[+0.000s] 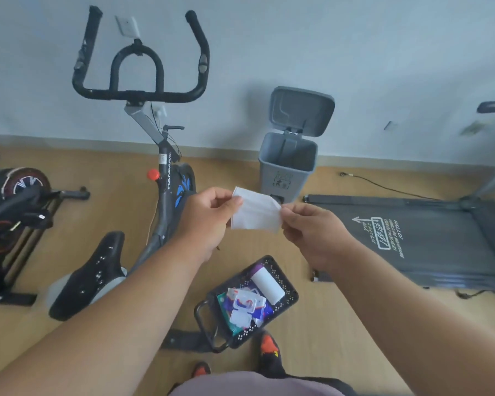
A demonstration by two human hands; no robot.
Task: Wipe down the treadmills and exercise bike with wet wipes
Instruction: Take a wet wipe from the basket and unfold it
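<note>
White wet wipe [255, 211] pinched between both hands, left hand [209, 221], right hand [312, 232], black basket [289, 292] holding wipe packs [245, 305]

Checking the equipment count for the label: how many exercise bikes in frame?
2. One exercise bike stands left of centre, handlebars toward the wall; a second bike is cut off at the left edge. More may sit outside the frame.

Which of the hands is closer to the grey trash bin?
The right hand. It sits just below the open bin, pinching the wipe. The left hand grips the wipe's other end, further left, toward the bike.
</note>
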